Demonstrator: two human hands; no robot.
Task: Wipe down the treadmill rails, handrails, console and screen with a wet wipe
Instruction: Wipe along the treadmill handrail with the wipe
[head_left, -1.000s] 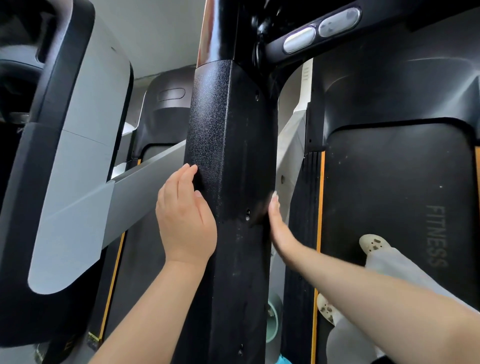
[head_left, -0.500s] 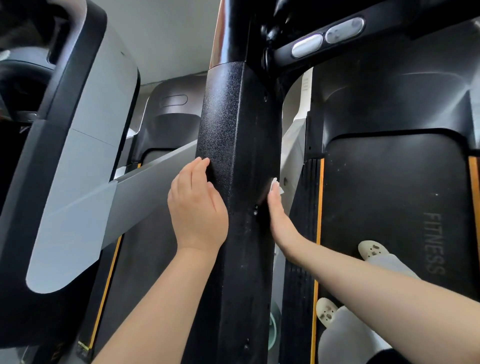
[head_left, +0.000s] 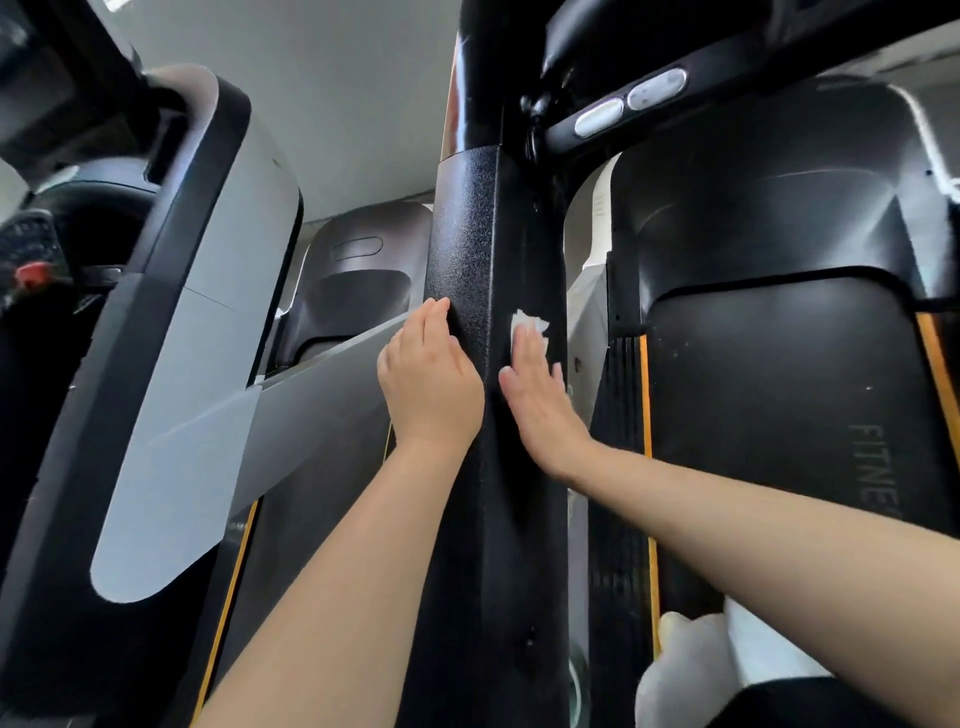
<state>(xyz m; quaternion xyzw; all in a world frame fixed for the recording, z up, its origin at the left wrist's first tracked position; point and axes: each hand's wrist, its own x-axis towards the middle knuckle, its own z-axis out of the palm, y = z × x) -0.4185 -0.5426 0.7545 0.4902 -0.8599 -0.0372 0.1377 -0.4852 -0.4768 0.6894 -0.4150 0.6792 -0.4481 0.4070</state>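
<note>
A black textured treadmill upright (head_left: 467, 234) runs down the middle of the view. My left hand (head_left: 428, 376) lies flat against its left face, fingers straight. My right hand (head_left: 537, 387) presses a white wet wipe (head_left: 530, 325) flat onto the upright's right face; the wipe shows above my fingertips, the rest is hidden under the palm. A black handrail with two silver oval sensor pads (head_left: 628, 101) branches off the upright at the upper right.
The black running belt (head_left: 779, 389) with an orange stripe lies to the right, my white shoe (head_left: 680, 660) on it. A neighbouring treadmill's grey-and-black upright (head_left: 197, 338) stands close on the left, with its grey rail (head_left: 311, 395) crossing behind my left hand.
My right hand slid up and round onto the nearer face of the upright, so the wipe now shows. My left hand moved slightly upward along the left face.
</note>
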